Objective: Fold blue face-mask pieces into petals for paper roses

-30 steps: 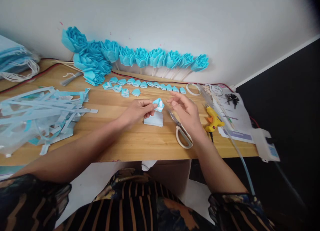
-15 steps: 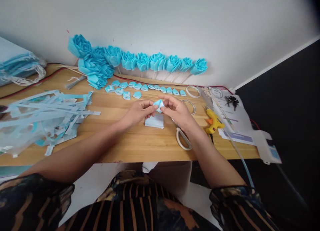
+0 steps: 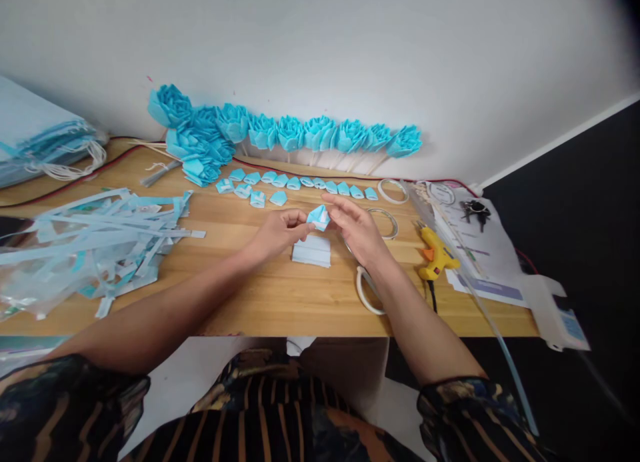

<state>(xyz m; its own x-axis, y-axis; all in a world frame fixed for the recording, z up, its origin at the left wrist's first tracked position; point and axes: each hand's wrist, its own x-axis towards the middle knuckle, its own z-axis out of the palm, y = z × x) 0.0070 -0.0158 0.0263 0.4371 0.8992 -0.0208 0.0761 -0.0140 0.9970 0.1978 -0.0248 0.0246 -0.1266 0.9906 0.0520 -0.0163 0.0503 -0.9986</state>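
A small folded blue-and-white petal piece [image 3: 318, 218] is pinched at its left and lower edge by my left hand [image 3: 283, 234], thumb in front. My right hand [image 3: 357, 230] is just right of the piece, fingers stretched and apart; whether a fingertip touches its right edge I cannot tell. Beneath the piece lies a stack of pale blue fabric rectangles [image 3: 311, 252] on the wooden table [image 3: 270, 292]. Beyond my hands, several similar folded blue petals [image 3: 278, 198] lie in rows.
Blue fabric flowers [image 3: 320, 134] on sticks lean against the wall. Cut strips [image 3: 125, 229] heap at left, near bagged face masks [image 3: 55, 149]. A yellow glue gun [image 3: 435, 252], tape rolls [image 3: 393, 191], keys [image 3: 476, 212] and papers [image 3: 495, 249] lie at right.
My right thumb and fingers have come away from the front of the folded piece and spread. My left hand keeps its pinch. The view has shifted slightly.
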